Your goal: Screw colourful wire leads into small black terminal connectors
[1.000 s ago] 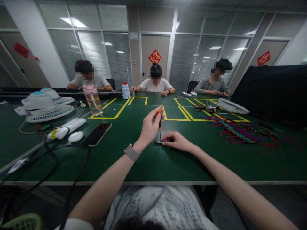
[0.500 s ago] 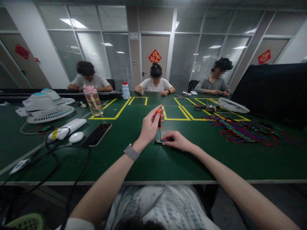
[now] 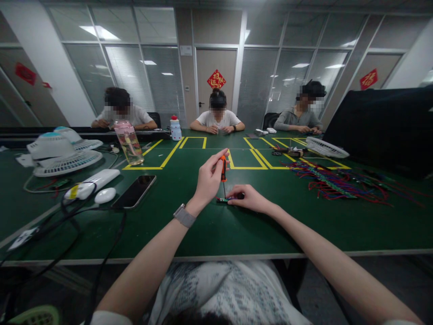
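- Screwdriver [image 3: 223, 169], 1 pc, head view: orange/black handle in L hand [image 3: 209, 177], near-upright, shaft running down out of the grip to the small circuit board [image 3: 221, 200].
- L hand: grasping the handle, thumb against the near side, some fingers stretched up past it; grey-strap watch [image 3: 185, 215] on that wrist.
- R hand [image 3: 248, 197]: fingertips pinching the board's R end, low at the table [image 3: 260, 234]; something dark by those fingers, can't tell what.
- Board: 1 pc btwn the hands, below L grip, at R fingertips; tip looks to be on it, exact contact pt too small to see.
- L side, near to far: 1 phone [image 3: 134, 192], 1 white mouse-shaped item [image 3: 105, 195], 1 white pwr strip [image 3: 91, 184] w/ black cables [image 3: 72, 216], 2 bottles (pink-lidded [image 3: 129, 142], blue/white w/ red top [image 3: 176, 129]), 2 white fans [image 3: 67, 158].
- R side: 1 heap of red/blue wires [image 3: 331, 183] w/ green boards, too tangled to count; 1 white grille [image 3: 327, 147] beyond.
- Far side: 3 ppl seated (L [image 3: 137, 116], ctr [image 3: 218, 119], R [image 3: 299, 118]); yellow tape [image 3: 248, 168] outlines btwn them & the hands.
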`<state>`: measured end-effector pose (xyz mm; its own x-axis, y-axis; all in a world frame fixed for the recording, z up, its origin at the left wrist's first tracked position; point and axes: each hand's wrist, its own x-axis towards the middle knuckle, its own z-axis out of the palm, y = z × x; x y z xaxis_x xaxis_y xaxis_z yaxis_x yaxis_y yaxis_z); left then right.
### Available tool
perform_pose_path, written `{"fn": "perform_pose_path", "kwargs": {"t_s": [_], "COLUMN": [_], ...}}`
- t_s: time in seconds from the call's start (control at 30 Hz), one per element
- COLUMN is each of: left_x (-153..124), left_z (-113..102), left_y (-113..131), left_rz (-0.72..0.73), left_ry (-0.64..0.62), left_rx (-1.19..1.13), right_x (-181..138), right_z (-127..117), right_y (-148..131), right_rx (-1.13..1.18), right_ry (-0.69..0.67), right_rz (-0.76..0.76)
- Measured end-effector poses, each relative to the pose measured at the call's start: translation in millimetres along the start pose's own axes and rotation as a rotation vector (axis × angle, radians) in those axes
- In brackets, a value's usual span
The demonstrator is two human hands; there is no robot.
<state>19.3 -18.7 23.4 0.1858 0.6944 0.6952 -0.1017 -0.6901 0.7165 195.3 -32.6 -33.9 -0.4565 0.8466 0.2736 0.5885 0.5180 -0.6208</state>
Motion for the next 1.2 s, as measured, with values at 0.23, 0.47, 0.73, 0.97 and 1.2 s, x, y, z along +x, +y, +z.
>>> {"fn": "perform_pose_path", "kwargs": {"t_s": [0.23, 0.47, 0.73, 0.97, 1.2], "left_x": [-1.1, -1.1, 0.0, 0.4, -1.1], "left_z": [-0.9, -1.1, -3.3, -0.6, -4.6], "left_y": [5.0, 4.8, 6.9, 1.8, 7.6], "left_rz": [0.069, 0.069, 0.134, 0.024, 0.183], "left_ry": [0.039, -0.014, 0.044, -0.033, 0.053], "left_rx": [0.135, 0.023, 0.228, 0.016, 0.349], "right_x": [-0.7, -1.1, -1.2, -2.4, -1.4], "right_z": [-1.3, 0.0, 2.8, 3.1, 6.7], "right_y": [-0.5, -0.8, -0.9, -5.3, -3.3], "right_rx": [0.017, 0.068, 0.013, -0.008, -0.028], "right_ry": [-0.013, 0.002, 0.034, 0.029, 0.062], "right_rz": [-0.013, 0.000, -0.007, -0.038, -0.030]}}
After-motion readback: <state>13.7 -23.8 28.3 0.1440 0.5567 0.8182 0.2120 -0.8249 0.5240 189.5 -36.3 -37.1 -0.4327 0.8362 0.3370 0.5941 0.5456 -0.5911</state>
